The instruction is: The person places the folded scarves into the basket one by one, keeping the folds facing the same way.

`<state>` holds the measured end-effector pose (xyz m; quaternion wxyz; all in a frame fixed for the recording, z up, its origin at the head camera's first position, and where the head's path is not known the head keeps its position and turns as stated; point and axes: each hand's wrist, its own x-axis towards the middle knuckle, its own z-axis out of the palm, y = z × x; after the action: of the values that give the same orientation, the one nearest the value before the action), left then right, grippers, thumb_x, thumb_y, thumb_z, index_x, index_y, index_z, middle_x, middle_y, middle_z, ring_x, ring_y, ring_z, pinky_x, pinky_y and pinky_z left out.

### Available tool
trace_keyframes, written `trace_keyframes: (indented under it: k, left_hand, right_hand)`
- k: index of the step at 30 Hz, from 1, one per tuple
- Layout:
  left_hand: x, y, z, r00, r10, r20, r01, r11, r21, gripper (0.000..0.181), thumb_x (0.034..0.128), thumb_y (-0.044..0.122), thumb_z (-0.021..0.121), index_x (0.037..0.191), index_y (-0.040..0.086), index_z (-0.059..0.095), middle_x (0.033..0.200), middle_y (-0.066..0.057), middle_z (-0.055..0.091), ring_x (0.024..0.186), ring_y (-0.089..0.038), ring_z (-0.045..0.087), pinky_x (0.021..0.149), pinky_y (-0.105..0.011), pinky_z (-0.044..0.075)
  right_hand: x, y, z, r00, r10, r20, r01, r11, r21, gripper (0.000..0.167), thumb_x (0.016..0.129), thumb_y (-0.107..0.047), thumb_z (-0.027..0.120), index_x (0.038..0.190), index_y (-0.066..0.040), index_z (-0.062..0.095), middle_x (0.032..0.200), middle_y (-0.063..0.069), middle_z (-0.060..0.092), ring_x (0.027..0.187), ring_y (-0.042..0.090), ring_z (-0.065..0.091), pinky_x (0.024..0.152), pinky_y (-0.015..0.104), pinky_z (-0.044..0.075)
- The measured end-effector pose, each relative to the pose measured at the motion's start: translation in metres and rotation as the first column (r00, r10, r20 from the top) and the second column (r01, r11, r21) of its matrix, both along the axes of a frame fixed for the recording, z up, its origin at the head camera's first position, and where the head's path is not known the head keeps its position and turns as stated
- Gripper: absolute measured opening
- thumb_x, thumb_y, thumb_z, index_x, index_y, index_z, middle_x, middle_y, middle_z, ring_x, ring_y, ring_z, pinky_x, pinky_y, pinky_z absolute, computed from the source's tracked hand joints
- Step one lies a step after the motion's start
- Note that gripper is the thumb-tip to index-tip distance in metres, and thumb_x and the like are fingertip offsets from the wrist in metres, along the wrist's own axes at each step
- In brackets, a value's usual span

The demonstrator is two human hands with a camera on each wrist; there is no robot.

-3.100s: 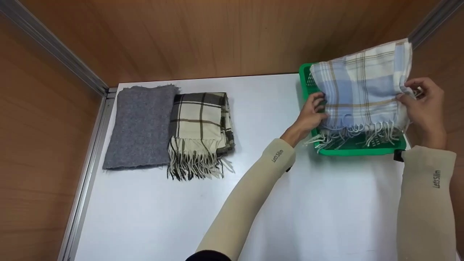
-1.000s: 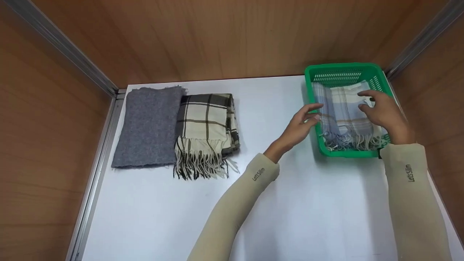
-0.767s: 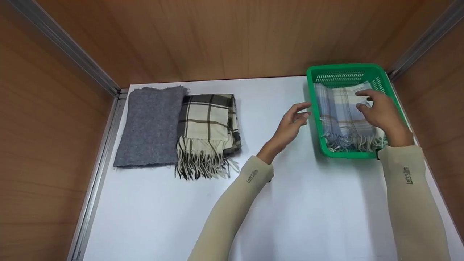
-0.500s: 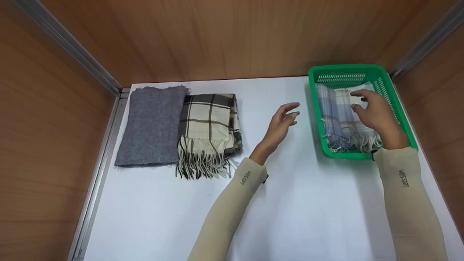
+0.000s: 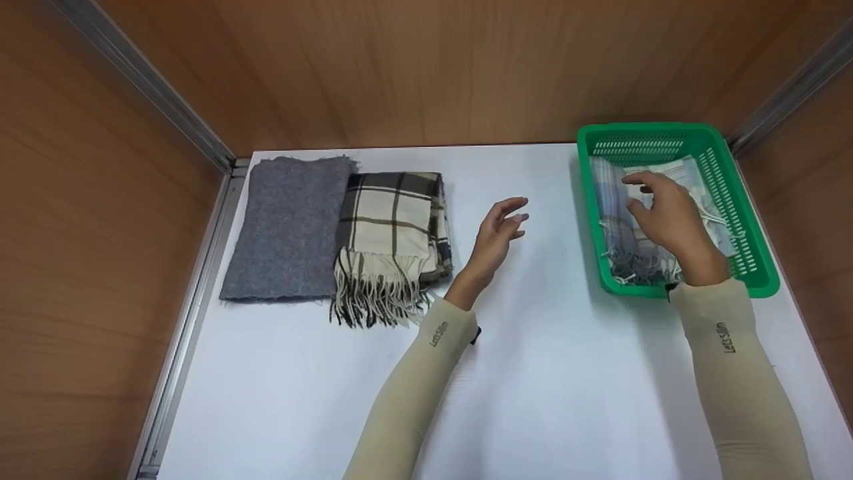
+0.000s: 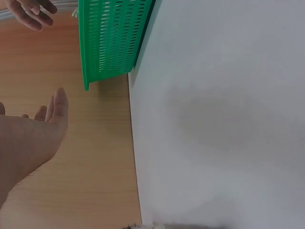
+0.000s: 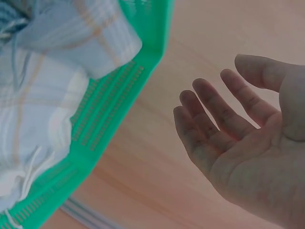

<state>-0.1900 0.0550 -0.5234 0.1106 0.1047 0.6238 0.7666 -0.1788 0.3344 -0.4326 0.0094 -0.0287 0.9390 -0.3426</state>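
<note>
In the head view a folded blue and white plaid scarf with fringe lies inside a green plastic basket at the right. Over the basket is my right hand, fingers loosely bent and holding nothing; the right wrist view shows its palm apart from the scarf. My left hand hovers above the table between the basket and a folded black and cream plaid scarf. Nothing is in its relaxed fingers. A folded grey scarf lies to the left, its edge against the cream plaid one.
The white table is bounded by a wooden back panel and side panels. A metal rail runs along the left edge. The basket stands near the back right corner.
The blue and white plaid scarf was lowered into the basket and let go. My left hand has since moved left, away from the basket; my right hand has drifted slightly left over it.
</note>
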Motion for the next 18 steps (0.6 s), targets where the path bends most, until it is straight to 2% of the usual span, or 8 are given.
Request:
trace_keyframes:
  k: [9,18]
  left_hand:
    - [-0.001,-0.021,-0.008,0.996,0.083,0.015,-0.084,0.996,0.028,0.039,0.1129,0.008,0.044,0.15,-0.003,0.048,0.155,-0.018,0.052,0.141,-0.038,0.053,0.105,-0.038,0.052]
    - [-0.002,-0.052,-0.017,0.982,0.19,0.007,-0.19,0.981,0.049,0.038,0.1114,0.004,0.044,0.147,-0.007,0.047,0.153,-0.024,0.051,0.14,-0.045,0.05,0.105,-0.042,0.051]
  right_hand:
    - [0.002,-0.017,-0.007,1.0,0.027,-0.011,-0.027,0.999,-0.022,0.039,0.105,-0.002,0.056,0.144,0.005,0.058,0.146,0.032,0.053,0.129,0.051,0.051,0.103,0.07,0.042]
    - [0.002,-0.035,-0.018,0.996,0.063,-0.066,-0.066,0.997,-0.043,0.035,0.104,0.001,0.06,0.138,0.008,0.06,0.141,0.033,0.057,0.127,0.051,0.053,0.097,0.068,0.046]
